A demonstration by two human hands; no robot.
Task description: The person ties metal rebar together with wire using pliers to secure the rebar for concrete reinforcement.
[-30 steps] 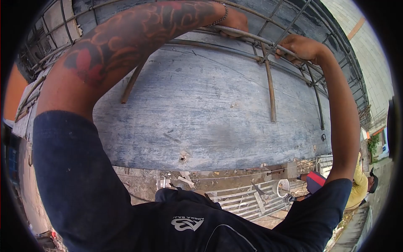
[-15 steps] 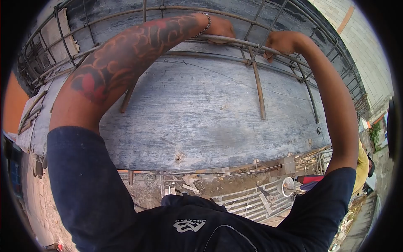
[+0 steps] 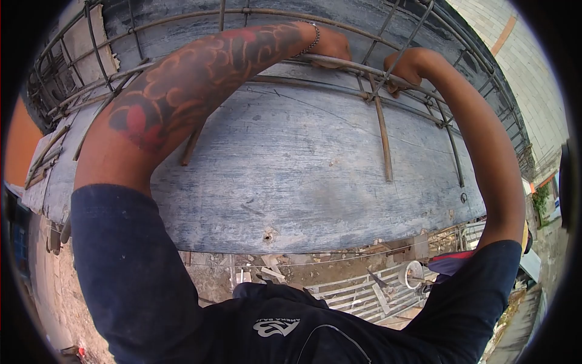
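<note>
My left hand [image 3: 332,47] is closed over a long steel rebar [image 3: 348,63] of the cage, a chain bracelet at its wrist. My right hand [image 3: 407,68] is a little further right, fingers curled down at the same long bar. A slanting rebar stirrup [image 3: 411,39] crosses in front of this hand and hides part of it. What the right fingers hold, if anything, cannot be made out. Below the hands, a lower bar [image 3: 303,83] and a rebar end [image 3: 384,142] stick out over the grey board [image 3: 291,170].
The rebar cage curves away on both sides. Short rebar pieces [image 3: 45,159] lie at the left. Beyond the board's near edge, far below, are a slatted frame [image 3: 351,294], a white bucket [image 3: 413,274] and rubble. A person's purple clothing [image 3: 448,264] shows behind my right arm.
The view has shifted slightly, moving the scene right and down. My right hand now sits behind the slanting stirrup, where before it was in front. My left hand stays at the long bar.
</note>
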